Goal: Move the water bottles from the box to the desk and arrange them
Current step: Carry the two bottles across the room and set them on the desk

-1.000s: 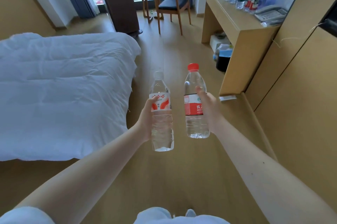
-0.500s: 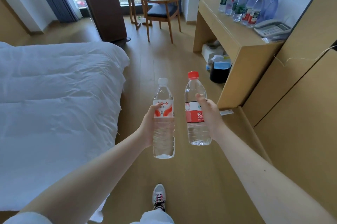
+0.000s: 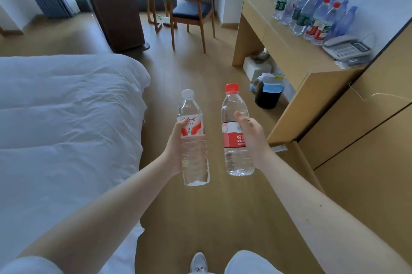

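Seen from the person's own head, both bare forearms reach forward and slightly inward over a wooden floor. Each hand holds one water bottle upright at about the same height.

The left hand wraps around the middle of a white-capped bottle, with the thumb lying on the front of the label and the fingers hidden behind. The right hand grips a red-capped bottle from its right side, the thumb across the upper edge of the label. The two bottles stand side by side, near each other but not touching, between the hands.

Both bottles are clear plastic and filled with water. The left one has a white label with red swirls and a ribbed lower half. The right one has a solid red label with white lettering and sits slightly higher.

The desk stands ahead and to the right, against the wall, well apart from the hands. A row of water bottles is lined up along its back edge, beside a telephone. A white bed fills the left side.
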### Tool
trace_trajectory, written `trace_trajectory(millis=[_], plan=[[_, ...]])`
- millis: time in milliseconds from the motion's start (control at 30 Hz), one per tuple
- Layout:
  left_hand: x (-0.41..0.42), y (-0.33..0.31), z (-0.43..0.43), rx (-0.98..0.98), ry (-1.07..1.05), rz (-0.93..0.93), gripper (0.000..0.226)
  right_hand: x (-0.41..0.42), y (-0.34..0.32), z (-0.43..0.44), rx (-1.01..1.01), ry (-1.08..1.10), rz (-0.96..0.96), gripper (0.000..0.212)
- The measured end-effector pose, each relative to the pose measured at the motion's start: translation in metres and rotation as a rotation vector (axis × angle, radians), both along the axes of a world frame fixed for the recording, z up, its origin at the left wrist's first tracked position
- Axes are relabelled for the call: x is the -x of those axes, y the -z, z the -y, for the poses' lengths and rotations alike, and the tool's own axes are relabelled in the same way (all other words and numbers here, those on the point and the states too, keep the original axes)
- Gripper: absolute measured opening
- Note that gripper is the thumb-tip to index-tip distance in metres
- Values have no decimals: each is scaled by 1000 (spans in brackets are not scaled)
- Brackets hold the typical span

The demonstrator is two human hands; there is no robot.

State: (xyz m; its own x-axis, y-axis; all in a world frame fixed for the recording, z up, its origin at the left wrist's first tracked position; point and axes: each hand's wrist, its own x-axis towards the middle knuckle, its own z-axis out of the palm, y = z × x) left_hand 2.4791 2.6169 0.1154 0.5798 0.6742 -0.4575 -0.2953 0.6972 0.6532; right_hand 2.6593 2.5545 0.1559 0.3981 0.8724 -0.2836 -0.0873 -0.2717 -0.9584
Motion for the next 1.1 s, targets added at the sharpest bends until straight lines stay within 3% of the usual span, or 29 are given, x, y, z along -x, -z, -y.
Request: trace_trajectory(millis=[467,900,1100], plan=[[-36,5,-138,-15,-24,-27,41,-42,23,-157,-9,-111,-112,36],[-151,-30,-287,-64,-84,-60,41,-166,-4,-320,-101,-144,-142,32],[-197,-42,-335,-78,-46,-205,43,-208,-7,-360,-133,-132,-146,29]])
